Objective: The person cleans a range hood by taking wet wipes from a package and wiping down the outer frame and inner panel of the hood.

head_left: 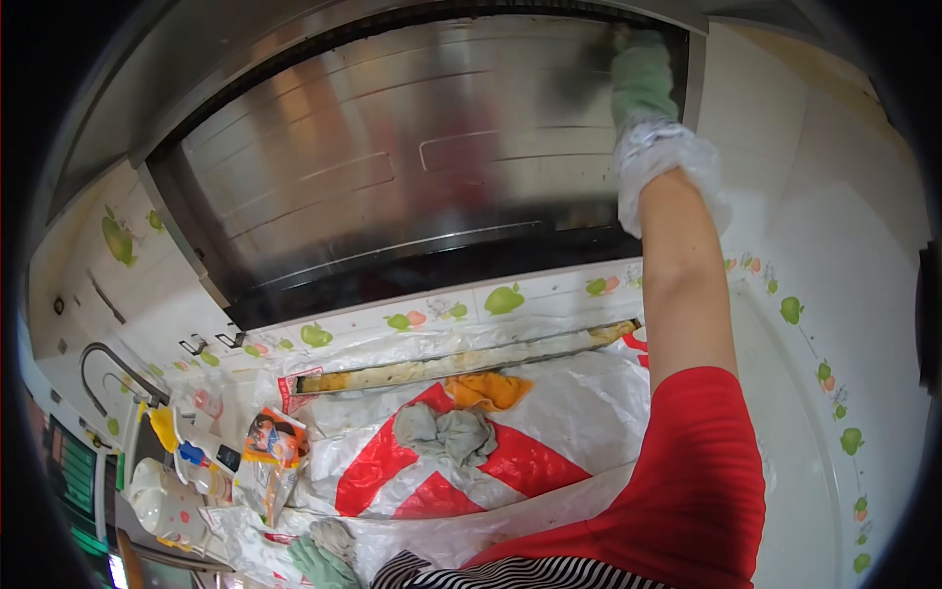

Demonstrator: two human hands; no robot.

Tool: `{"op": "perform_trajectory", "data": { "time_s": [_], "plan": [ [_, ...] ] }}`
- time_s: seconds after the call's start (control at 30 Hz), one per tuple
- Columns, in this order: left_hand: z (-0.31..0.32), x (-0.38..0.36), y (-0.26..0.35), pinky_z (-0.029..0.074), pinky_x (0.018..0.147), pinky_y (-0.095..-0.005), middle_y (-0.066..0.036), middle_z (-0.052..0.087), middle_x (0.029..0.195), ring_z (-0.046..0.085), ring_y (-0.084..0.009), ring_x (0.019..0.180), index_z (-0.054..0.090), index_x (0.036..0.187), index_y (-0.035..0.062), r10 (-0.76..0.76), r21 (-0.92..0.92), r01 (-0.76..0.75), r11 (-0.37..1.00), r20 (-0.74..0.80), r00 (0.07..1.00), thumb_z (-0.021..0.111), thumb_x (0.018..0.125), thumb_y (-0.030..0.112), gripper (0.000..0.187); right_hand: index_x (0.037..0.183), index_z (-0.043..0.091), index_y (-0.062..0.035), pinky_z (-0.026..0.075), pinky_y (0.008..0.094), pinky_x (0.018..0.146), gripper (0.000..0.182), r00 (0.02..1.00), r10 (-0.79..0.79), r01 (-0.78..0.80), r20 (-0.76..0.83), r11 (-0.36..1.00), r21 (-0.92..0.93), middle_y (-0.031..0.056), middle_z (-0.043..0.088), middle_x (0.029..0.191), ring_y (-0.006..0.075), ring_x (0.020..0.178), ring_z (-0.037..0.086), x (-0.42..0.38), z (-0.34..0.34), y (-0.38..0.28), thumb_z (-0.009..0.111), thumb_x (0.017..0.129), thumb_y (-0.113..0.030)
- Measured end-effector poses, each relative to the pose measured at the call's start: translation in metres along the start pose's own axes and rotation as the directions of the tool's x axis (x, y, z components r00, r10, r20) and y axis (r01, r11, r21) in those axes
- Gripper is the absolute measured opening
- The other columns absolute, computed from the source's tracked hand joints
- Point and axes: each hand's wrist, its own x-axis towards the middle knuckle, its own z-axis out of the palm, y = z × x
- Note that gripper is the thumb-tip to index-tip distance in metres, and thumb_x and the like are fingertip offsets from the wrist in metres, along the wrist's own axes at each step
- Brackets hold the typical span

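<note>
My right hand [643,83] is raised to the upper right corner of the range hood's shiny metal panel [343,147]. Pale green cloth [643,93] covers the hand and hides its fingers. A crinkled clear plastic cuff [667,172] surrounds the wrist, below the cloth. I cannot make out exactly how the cloth is gripped; it meets the panel near its dark edge. My left hand does not show. On the plastic sheet [569,402] below lie a crumpled grey-green cloth [446,435] and an orange cloth [488,391].
A long, stained metal strip [471,363] lies along the tiled wall. At left are an orange packet [275,439], a white jug [162,501], several bottles and a curved faucet [93,363]. Another green cloth [322,564] lies at the lower left.
</note>
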Motion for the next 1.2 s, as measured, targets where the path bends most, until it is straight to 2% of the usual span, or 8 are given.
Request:
{"op": "perform_trajectory", "data": {
  "time_s": [0.27, 0.47, 0.57, 0.67, 0.73, 0.97, 1.13, 1.2],
  "plan": [
    [0.002, -0.011, -0.018, 0.021, 0.125, -0.0574, -0.029, 0.035, 0.160, 0.028, -0.0485, 0.150, 0.043, 0.151, -0.0023, 0.015, 0.015, -0.015, 1.000, -0.007, 1.000, 0.034, 0.108, 0.039, 0.060, 0.124, 0.056, -0.0065, 0.054, 0.0556, 0.085, 0.031, 0.970, 0.208, -0.209, 0.128, 0.978, -0.002, 0.0254, 0.071, 0.113, 0.0460, 0.106, 0.068, -0.011, -0.007, 0.041, 0.055, 0.102, -0.028],
    [-0.016, -0.005, -0.001, 0.021, 0.125, -0.0554, -0.028, 0.036, 0.160, 0.028, -0.0472, 0.151, 0.044, 0.151, -0.0012, -0.039, -0.002, 0.039, 0.999, 0.043, 0.998, 0.033, 0.108, 0.038, 0.059, 0.118, 0.071, -0.0067, 0.058, 0.0449, 0.085, 0.034, 0.796, -0.516, 0.586, 0.316, 0.526, -0.616, 0.0162, 0.073, 0.110, 0.0343, 0.095, 0.072, -0.125, 0.052, 0.146, 0.051, 0.105, -0.030],
    [-0.016, -0.005, -0.003, 0.021, 0.125, -0.0543, -0.027, 0.037, 0.160, 0.027, -0.0462, 0.151, 0.045, 0.151, -0.0003, -0.067, 0.035, 0.065, 0.997, 0.078, 0.995, 0.034, 0.109, 0.036, 0.057, 0.116, 0.071, -0.0029, 0.059, 0.0510, 0.082, 0.033, 0.905, 0.333, -0.296, 0.264, 0.940, -0.172, 0.0181, 0.074, 0.104, 0.0399, 0.090, 0.073, -0.213, 0.018, 0.038, 0.050, 0.104, -0.026],
    [-0.022, -0.001, 0.003, 0.021, 0.125, -0.0539, -0.027, 0.037, 0.160, 0.028, -0.0453, 0.151, 0.046, 0.151, 0.0001, -0.099, 0.025, 0.097, 0.995, 0.103, 0.990, 0.035, 0.109, 0.035, 0.056, 0.119, 0.066, -0.0014, 0.058, 0.0525, 0.082, 0.038, 0.880, -0.024, 0.144, 0.475, 0.965, -0.219, 0.0242, 0.073, 0.103, 0.0410, 0.099, 0.072, -0.273, 0.025, -0.042, 0.049, 0.105, -0.032],
    [-0.030, 0.002, 0.011, 0.021, 0.125, -0.0536, -0.027, 0.037, 0.160, 0.028, -0.0448, 0.151, 0.046, 0.151, 0.0002, -0.126, 0.021, 0.124, 0.992, 0.125, 0.984, 0.036, 0.109, 0.035, 0.055, 0.118, 0.065, -0.0003, 0.057, 0.0522, 0.086, 0.046, 0.864, 0.196, -0.244, 0.463, 0.969, 0.045, 0.0263, 0.073, 0.105, 0.0438, 0.102, 0.071, -0.296, 0.051, -0.074, 0.052, 0.102, -0.041],
    [-0.003, -0.008, -0.013, 0.021, 0.125, -0.0540, -0.027, 0.037, 0.160, 0.028, -0.0455, 0.151, 0.046, 0.151, 0.0010, -0.093, -0.019, 0.094, 0.995, 0.043, 0.995, 0.036, 0.109, 0.034, 0.054, 0.121, 0.068, -0.0045, 0.056, 0.0535, 0.085, 0.054, 0.969, 0.030, 0.004, 0.245, 0.990, -0.138, 0.0241, 0.074, 0.105, 0.0430, 0.102, 0.070, -0.219, 0.043, 0.054, 0.049, 0.102, -0.052],
    [-0.018, -0.003, -0.007, 0.020, 0.125, -0.0548, -0.029, 0.036, 0.159, 0.028, -0.0459, 0.151, 0.044, 0.151, -0.0016, -0.053, -0.028, 0.055, 0.998, 0.087, 0.995, 0.037, 0.108, 0.034, 0.056, 0.143, 0.059, -0.0138, 0.040, 0.0436, 0.115, 0.046, 0.542, 0.681, -0.731, 0.492, 0.671, -0.124, 0.0120, 0.051, 0.155, 0.0311, 0.142, 0.049, -0.144, 0.044, 0.149, 0.056, 0.102, -0.034],
    [-0.017, -0.005, -0.005, 0.019, 0.125, -0.0551, -0.030, 0.036, 0.158, 0.028, -0.0459, 0.151, 0.043, 0.151, -0.0026, -0.045, -0.030, 0.048, 0.998, 0.080, 0.996, 0.037, 0.108, 0.034, 0.057, 0.148, 0.055, -0.0155, 0.040, 0.0436, 0.115, 0.050, 0.695, 0.457, -0.017, 0.555, 0.782, -0.623, 0.0082, 0.049, 0.158, 0.0255, 0.142, 0.050, -0.152, 0.066, 0.159, 0.056, 0.102, -0.037]
  ]
}}
